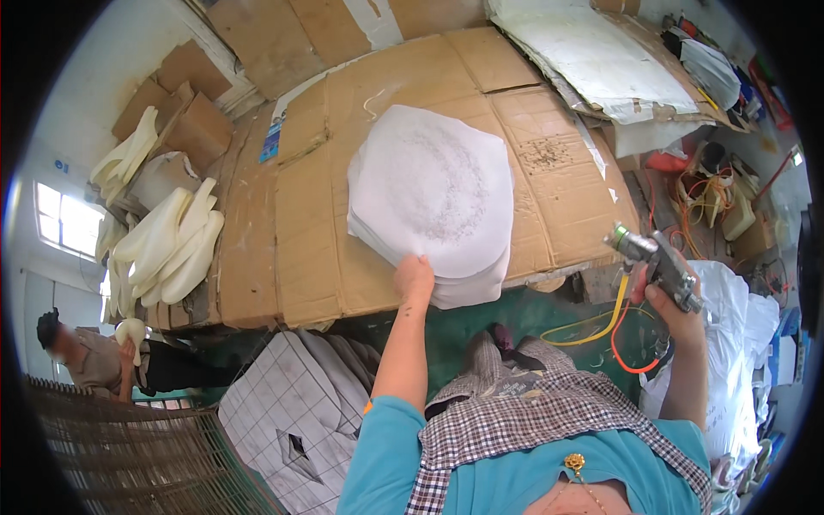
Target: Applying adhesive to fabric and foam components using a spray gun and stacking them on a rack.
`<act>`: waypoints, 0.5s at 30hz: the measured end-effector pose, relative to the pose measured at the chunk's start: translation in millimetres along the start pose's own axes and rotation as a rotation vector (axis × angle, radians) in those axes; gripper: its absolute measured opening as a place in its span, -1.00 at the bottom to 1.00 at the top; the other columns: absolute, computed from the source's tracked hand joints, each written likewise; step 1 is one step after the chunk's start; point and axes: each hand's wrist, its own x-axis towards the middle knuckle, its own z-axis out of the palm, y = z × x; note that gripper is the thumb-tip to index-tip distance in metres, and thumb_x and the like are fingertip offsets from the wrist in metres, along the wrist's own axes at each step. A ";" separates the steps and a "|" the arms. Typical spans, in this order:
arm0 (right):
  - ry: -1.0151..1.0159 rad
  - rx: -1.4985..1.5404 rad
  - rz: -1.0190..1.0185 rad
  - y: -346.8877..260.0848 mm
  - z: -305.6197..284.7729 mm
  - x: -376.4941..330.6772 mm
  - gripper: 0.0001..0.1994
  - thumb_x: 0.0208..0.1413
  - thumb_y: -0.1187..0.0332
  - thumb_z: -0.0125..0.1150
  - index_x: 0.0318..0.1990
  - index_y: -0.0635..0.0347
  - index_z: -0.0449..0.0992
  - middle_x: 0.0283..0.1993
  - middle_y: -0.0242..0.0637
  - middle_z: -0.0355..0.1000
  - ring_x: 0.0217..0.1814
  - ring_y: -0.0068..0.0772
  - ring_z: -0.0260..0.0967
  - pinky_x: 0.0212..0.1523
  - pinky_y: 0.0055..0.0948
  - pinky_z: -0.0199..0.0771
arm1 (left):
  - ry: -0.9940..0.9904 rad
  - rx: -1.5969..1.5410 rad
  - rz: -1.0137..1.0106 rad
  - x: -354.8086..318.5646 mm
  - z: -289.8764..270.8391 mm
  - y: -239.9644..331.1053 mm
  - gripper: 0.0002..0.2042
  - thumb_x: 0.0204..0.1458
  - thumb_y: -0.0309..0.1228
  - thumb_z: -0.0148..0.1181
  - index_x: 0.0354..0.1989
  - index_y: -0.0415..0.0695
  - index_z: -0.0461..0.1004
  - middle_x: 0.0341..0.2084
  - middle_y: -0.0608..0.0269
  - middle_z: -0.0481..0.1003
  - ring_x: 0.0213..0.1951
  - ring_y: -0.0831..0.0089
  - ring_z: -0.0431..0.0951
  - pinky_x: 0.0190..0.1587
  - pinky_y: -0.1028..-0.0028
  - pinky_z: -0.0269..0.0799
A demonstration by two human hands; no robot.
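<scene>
A stack of pale, whitish fabric pieces (429, 184) with rounded corners lies on the cardboard-covered table (309, 249). Its top piece carries a ring of dark speckles. At the near edge of the stack, my left hand (415, 279) pinches the rim of the fabric. To the right, beyond the table's front edge, my right hand (674, 309) is wrapped round a metal spray gun (657, 264), held up in the air. A yellow hose (620, 307) and an orange hose (631, 365) hang in curves beneath it.
Cream-coloured, long foam-like pieces (176, 245) are heaped at the table's left end. A white-covered board (592, 60) stands at the back right. Below left are a wire rack (296, 412) and grey fabric. A person (94, 356) holds a cream piece at far left. White plastic sheeting (730, 335) hangs at right.
</scene>
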 end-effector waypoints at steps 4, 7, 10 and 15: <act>-0.134 -0.036 0.060 -6.0 -18.0 -0.2 -0.44 -0.12 0.44 0.22 0.08 0.35 0.19 -0.40 -0.34 0.35 -0.43 -0.56 0.32 -0.38 -0.58 0.35 | 0.007 0.093 0.024 -1.5 -19.6 17.1 -0.72 -0.02 -0.19 0.00 -0.48 -0.20 0.41 -0.49 -0.04 0.45 -0.33 0.03 0.45 -0.27 0.19 0.36; -0.143 0.007 0.054 -4.3 -10.4 6.5 -0.45 -0.12 0.44 0.22 0.08 0.34 0.20 -0.41 -0.34 0.36 -0.43 -0.56 0.32 -0.38 -0.57 0.35 | -0.004 -0.276 -0.087 5.2 -9.8 9.0 -0.80 -0.03 -0.28 0.03 -0.39 -0.17 0.40 -0.44 0.06 0.46 -0.36 0.12 0.47 -0.31 0.20 0.38; -0.037 0.032 0.041 -1.2 -0.9 15.9 -0.47 -0.11 0.43 0.21 0.07 0.33 0.22 -0.42 -0.34 0.36 -0.43 -0.54 0.33 -0.38 -0.56 0.36 | -0.063 -1.411 -0.566 6.3 19.1 3.3 -0.78 -0.06 -0.40 0.09 -0.23 -0.16 0.35 -0.31 0.17 0.44 -0.34 0.21 0.46 -0.33 0.23 0.41; 0.021 -0.003 0.021 6.1 -5.1 20.5 -0.63 -0.03 0.31 0.15 -0.10 0.32 0.30 -0.43 -0.30 0.34 -0.41 -0.45 0.34 -0.34 -0.47 0.37 | -0.138 -1.693 -0.536 3.7 13.0 29.0 -0.69 -0.12 -0.56 0.09 -0.15 -0.22 0.26 -0.24 0.15 0.37 -0.27 0.30 0.43 -0.38 0.30 0.41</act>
